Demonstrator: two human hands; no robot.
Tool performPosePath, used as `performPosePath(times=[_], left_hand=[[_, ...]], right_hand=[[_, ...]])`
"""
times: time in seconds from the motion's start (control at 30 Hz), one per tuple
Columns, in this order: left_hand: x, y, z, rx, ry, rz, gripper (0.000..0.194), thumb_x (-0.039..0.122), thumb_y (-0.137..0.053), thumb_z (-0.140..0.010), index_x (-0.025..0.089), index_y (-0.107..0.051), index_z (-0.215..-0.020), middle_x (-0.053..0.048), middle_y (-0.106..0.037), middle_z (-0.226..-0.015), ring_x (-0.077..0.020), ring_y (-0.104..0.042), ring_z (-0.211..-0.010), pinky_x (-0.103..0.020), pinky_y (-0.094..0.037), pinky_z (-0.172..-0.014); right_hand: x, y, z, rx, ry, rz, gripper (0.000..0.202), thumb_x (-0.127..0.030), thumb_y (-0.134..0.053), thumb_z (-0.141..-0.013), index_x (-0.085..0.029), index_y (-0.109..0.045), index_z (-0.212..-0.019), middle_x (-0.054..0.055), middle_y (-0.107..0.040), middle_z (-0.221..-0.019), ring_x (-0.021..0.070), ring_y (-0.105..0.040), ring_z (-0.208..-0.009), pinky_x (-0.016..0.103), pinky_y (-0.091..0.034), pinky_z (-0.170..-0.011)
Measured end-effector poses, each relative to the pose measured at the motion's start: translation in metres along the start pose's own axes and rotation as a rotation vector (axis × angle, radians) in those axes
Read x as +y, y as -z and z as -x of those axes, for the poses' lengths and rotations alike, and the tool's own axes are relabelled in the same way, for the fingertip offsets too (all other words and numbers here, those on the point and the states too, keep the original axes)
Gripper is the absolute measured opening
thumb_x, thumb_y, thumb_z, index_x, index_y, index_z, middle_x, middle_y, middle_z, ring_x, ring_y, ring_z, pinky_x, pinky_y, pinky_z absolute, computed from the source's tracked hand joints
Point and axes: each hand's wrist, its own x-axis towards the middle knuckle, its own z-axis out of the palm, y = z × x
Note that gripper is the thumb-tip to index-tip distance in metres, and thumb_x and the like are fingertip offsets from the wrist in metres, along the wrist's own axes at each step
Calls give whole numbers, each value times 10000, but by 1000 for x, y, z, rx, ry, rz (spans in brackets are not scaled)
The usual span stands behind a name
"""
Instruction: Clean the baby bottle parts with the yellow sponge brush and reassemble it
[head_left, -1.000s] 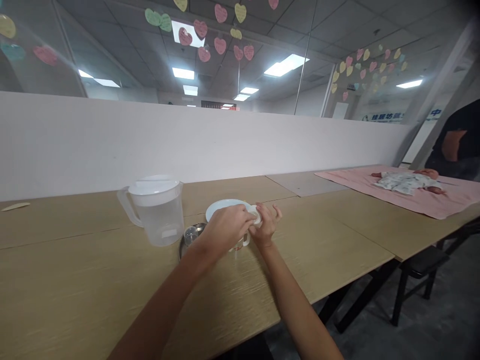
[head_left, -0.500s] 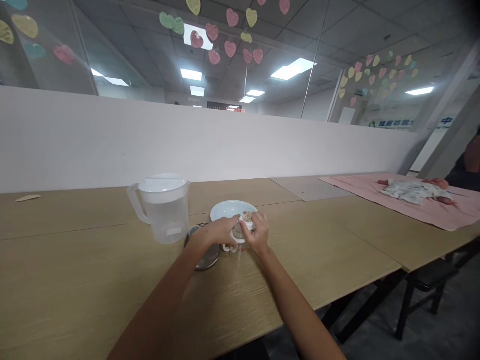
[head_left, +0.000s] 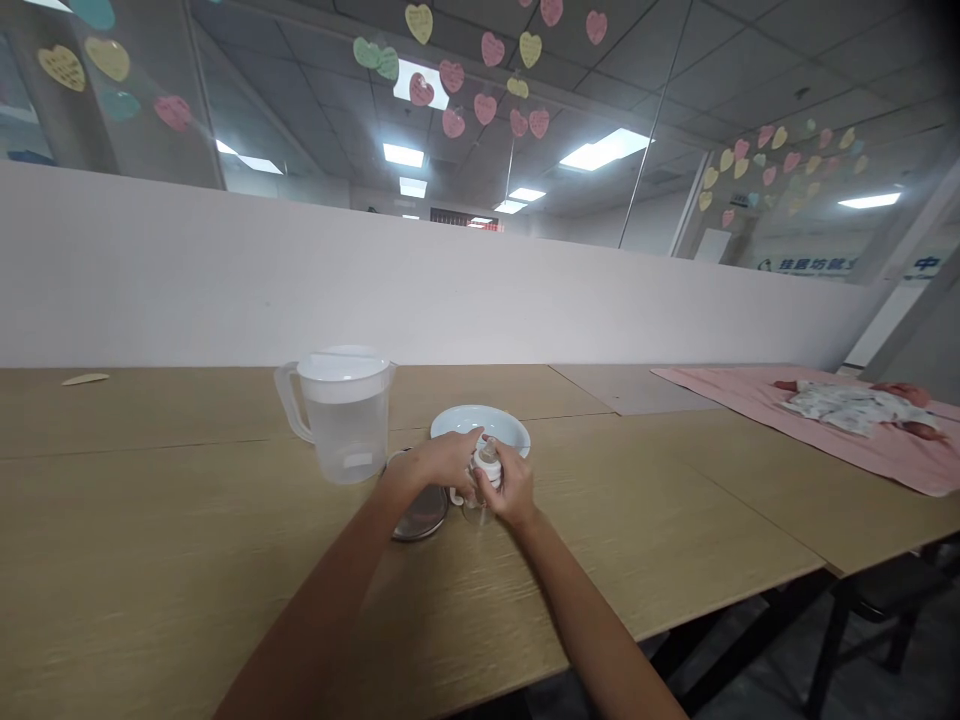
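Note:
A clear baby bottle [head_left: 477, 514] with a white collar and a pale nipple stands roughly upright over the table, gripped by both hands. My left hand [head_left: 450, 464] is closed around its left side near a white handle. My right hand [head_left: 515, 486] has its fingers wrapped round the white collar, thumb in front. Fingers cover much of the bottle's body. Just behind it lies a white bowl [head_left: 480, 414]. Under my left wrist rests a round metal tray [head_left: 420, 520], partly hidden, with something clear at its far edge.
A clear pitcher [head_left: 349, 430] with a white lid stands left of the bowl. Far left on the wooden table [head_left: 187, 560] lies a thin pale flat piece [head_left: 85, 379]. At the right, a baby doll [head_left: 855, 404] in patterned clothes lies on a pink cloth [head_left: 750, 391]. A low wall [head_left: 375, 280] runs behind.
The camera view has turned a little, shifting the scene rightward. Both hands stay on the bottle, and my right hand's fingers have turned round its collar, with the nipple showing more plainly.

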Motion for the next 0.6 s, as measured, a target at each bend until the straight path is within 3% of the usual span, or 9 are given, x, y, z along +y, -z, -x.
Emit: performPosePath(times=[0.17,0.27,0.37,0.47,0.6], left_hand=[[6,13,12,45,11,27,533,352,-644,-643,187,-511,-1131,-70,-603,-1141,-214,-592,-941,-242,-431,-687],[10,8,7,96,5,-17,397,423,-566,-714,180,-560,-1028,-63,-645,-1004,-206,-604,-854,-249,-416,-644],[14,-2,-2,184,44,-137,382,452,-529,-735,162,-567,-980,-78,-653,-873,-213,-601,-753,-262,-388,-569],[15,-6,-7,210,59,-196,360,431,-542,-726,161,-564,-963,-78,-647,-806,-215,-594,-707,-264,-371,-543],[12,-1,-4,142,-8,-94,308,307,-536,-725,184,-549,-1008,-55,-652,-873,-199,-601,-761,-246,-402,-588]], right_hand=[[2,-3,3,-12,18,-14,467,-365,-485,-809,-143,-453,-1219,143,-626,-1098,238,-626,-964,347,-526,-787],[0,-4,3,-26,6,6,518,-393,-498,-794,-145,-430,-1245,139,-622,-1098,238,-631,-951,341,-532,-777],[-2,-4,3,-23,-10,24,600,-431,-528,-778,-131,-395,-1280,155,-605,-1136,245,-628,-969,340,-530,-789],[-2,-4,2,-22,-39,20,662,-469,-541,-763,-114,-375,-1296,169,-610,-1128,253,-640,-939,341,-532,-776],[-2,-4,2,-37,-95,-6,701,-492,-543,-744,-108,-361,-1302,149,-659,-1002,244,-664,-833,332,-540,-722]])
